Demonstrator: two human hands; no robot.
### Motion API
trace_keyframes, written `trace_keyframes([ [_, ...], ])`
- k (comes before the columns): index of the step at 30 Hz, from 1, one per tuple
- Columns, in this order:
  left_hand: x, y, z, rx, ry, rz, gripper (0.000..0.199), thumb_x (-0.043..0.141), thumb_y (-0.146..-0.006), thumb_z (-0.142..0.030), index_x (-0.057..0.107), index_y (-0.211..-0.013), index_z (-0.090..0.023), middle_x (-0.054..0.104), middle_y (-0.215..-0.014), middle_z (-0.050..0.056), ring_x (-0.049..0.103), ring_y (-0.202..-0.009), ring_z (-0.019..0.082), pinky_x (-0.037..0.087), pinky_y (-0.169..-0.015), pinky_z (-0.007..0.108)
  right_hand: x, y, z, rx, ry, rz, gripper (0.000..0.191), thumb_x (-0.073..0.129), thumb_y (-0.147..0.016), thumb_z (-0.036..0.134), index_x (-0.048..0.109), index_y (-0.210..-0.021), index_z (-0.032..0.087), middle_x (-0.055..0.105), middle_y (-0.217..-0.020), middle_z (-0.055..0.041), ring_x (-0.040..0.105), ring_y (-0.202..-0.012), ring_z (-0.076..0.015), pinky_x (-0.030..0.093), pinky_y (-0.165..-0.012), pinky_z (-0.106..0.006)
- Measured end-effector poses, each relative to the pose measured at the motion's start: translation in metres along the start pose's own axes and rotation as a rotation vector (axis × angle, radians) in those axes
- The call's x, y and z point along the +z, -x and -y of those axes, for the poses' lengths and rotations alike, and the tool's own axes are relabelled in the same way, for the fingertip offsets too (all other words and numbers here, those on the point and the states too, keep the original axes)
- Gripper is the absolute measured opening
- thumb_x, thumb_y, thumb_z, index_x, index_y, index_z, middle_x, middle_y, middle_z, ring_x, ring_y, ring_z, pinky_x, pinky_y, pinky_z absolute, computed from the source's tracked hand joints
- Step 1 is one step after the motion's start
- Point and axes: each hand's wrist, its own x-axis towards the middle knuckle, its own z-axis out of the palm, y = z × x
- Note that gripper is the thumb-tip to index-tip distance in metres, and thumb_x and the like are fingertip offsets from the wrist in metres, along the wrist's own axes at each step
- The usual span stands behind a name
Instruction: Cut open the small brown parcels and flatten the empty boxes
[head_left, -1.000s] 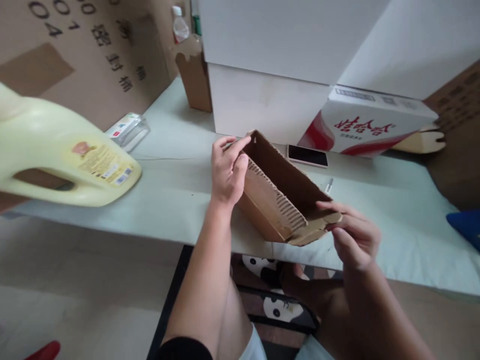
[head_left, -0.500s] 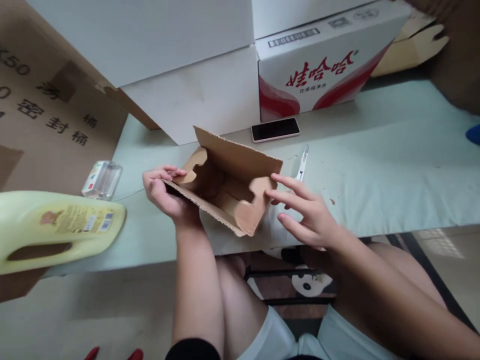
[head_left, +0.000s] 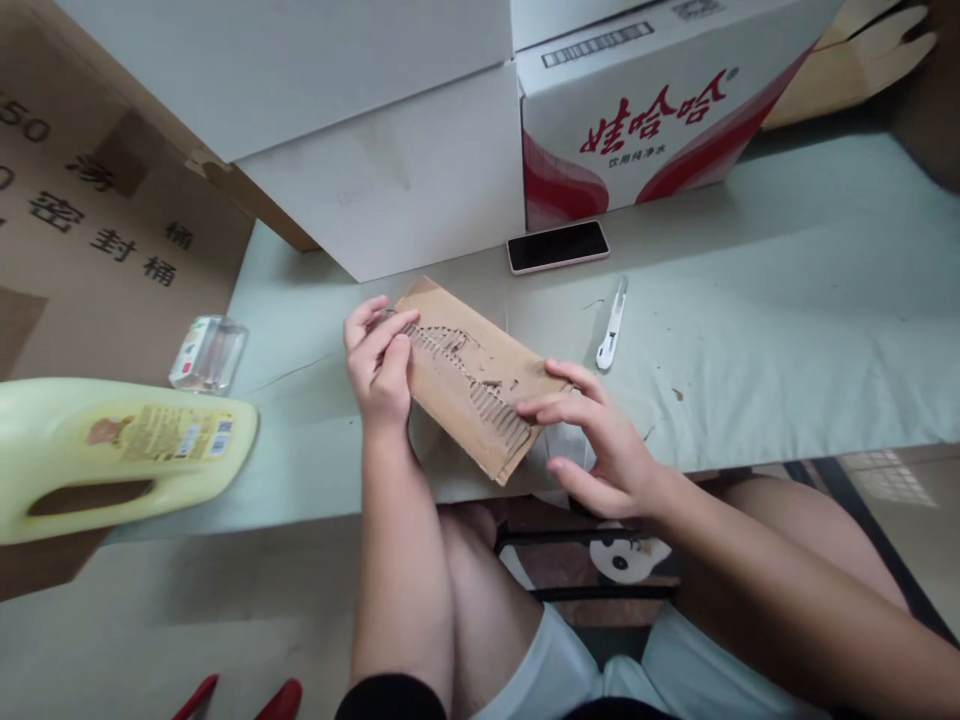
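A small brown cardboard box lies slantwise near the table's front edge, its upper side closed over. Along that side the paper is torn off in a strip, baring ridged corrugation. My left hand grips the far left end, with thumb and fingers on top. At the opposite end, my right hand touches the box with its fingertips; the fingers are spread and the thumb stands off. Just beyond the right hand lies a white utility knife on the cloth.
A phone lies before the white-and-red carton and a big white box. On the left are a clear plastic pack, a yellow jug and a large brown carton. Pale green cloth covers the table.
The box was open at the top, its inside showing; now its upper side is closed and the torn strip faces up. My left hand has moved right and onto the top.
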Motion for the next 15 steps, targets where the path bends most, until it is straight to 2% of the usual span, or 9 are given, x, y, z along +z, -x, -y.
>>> trace_keyframes([
  [2,-0.001,0.001,-0.003,-0.012,0.0,0.04,0.024,0.058,-0.081,-0.028,0.08,-0.089,-0.023,0.065,-0.119,0.007,0.06,-0.119,0.024,0.044,-0.114,0.042,0.0,0.001,-0.001,0.019,-0.008,-0.022,0.042,0.057,-0.086,0.02,0.052,-0.126,0.031,0.074,-0.114,-0.0058,0.062,-0.125,-0.0294,0.048,-0.112,-0.057],
  [5,-0.002,0.0,-0.003,-0.059,0.02,0.011,0.024,0.057,-0.08,-0.024,0.08,-0.086,-0.024,0.065,-0.116,0.007,0.061,-0.117,0.023,0.047,-0.112,0.041,0.001,0.004,-0.006,0.105,0.022,-0.18,0.033,0.056,-0.088,0.02,0.056,-0.12,0.03,0.068,-0.123,-0.0089,0.059,-0.128,-0.0298,0.049,-0.109,-0.056],
  [6,-0.003,-0.001,-0.002,-0.089,0.028,-0.015,0.025,0.057,-0.079,-0.022,0.08,-0.086,-0.024,0.065,-0.116,0.006,0.061,-0.117,0.023,0.047,-0.112,0.04,0.001,0.005,-0.009,0.175,0.046,-0.241,0.032,0.056,-0.089,0.022,0.057,-0.12,0.03,0.065,-0.128,-0.0102,0.059,-0.128,-0.0299,0.051,-0.107,-0.056],
  [8,-0.007,-0.004,0.001,-0.165,0.051,-0.086,0.026,0.055,-0.078,-0.02,0.08,-0.087,-0.023,0.066,-0.115,0.006,0.061,-0.119,0.022,0.048,-0.111,0.038,0.004,0.008,-0.015,0.404,0.057,-0.297,0.034,0.055,-0.092,0.027,0.056,-0.126,0.028,0.06,-0.135,-0.0132,0.06,-0.126,-0.0305,0.055,-0.099,-0.055],
  [10,-0.012,-0.008,0.005,-0.24,0.085,-0.175,0.029,0.051,-0.079,-0.019,0.079,-0.087,-0.022,0.069,-0.112,0.006,0.061,-0.12,0.022,0.048,-0.111,0.038,0.006,0.011,-0.021,0.652,-0.022,-0.232,0.042,0.054,-0.093,0.034,0.053,-0.134,0.024,0.059,-0.138,-0.0169,0.063,-0.122,-0.0315,0.059,-0.093,-0.054],
  [12,-0.016,-0.012,0.009,-0.289,0.139,-0.254,0.031,0.048,-0.08,-0.016,0.078,-0.083,-0.021,0.071,-0.105,0.006,0.061,-0.118,0.021,0.045,-0.114,0.039,0.006,0.012,-0.023,0.779,-0.173,-0.073,0.048,0.055,-0.094,0.041,0.053,-0.137,0.021,0.063,-0.136,-0.0179,0.067,-0.117,-0.0316,0.059,-0.094,-0.055],
  [13,-0.017,-0.013,0.01,-0.307,0.184,-0.288,0.031,0.047,-0.08,-0.014,0.078,-0.08,-0.02,0.072,-0.103,0.005,0.061,-0.118,0.02,0.044,-0.115,0.038,0.006,0.013,-0.023,0.774,-0.256,-0.002,0.049,0.057,-0.094,0.043,0.054,-0.138,0.021,0.064,-0.135,-0.017,0.068,-0.117,-0.0312,0.058,-0.097,-0.055],
  [15,-0.016,-0.012,0.013,-0.358,0.328,-0.336,0.03,0.047,-0.081,-0.014,0.077,-0.078,-0.019,0.073,-0.102,0.004,0.062,-0.115,0.018,0.045,-0.113,0.035,0.003,0.013,-0.02,0.66,-0.428,0.055,0.051,0.059,-0.096,0.046,0.052,-0.142,0.025,0.061,-0.142,-0.0139,0.066,-0.122,-0.0295,0.055,-0.105,-0.054],
])
